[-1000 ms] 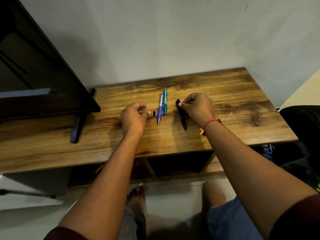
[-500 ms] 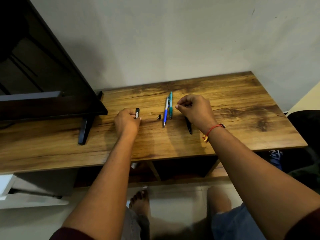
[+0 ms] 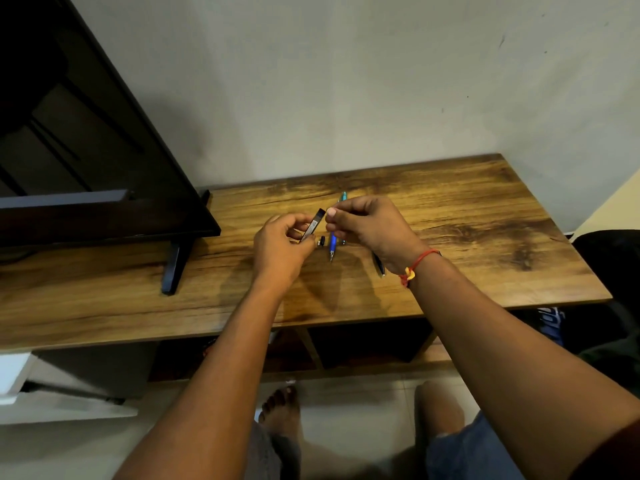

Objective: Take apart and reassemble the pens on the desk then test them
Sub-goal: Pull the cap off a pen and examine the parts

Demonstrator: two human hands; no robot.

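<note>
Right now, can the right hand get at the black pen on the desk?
Probably yes: the black pen lies directly beneath the right hand, nothing between them. But its fingers are pinched near the black barrel piece held by the left hand.

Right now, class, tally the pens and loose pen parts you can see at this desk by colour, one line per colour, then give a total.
Blue: 1, the blue pen lying on the desk.
Teal: 1, the teal pen beside it.
Black: 3, the black pen lying flat, the black barrel piece in the left hand, the small black cap.
Total: 5
</note>
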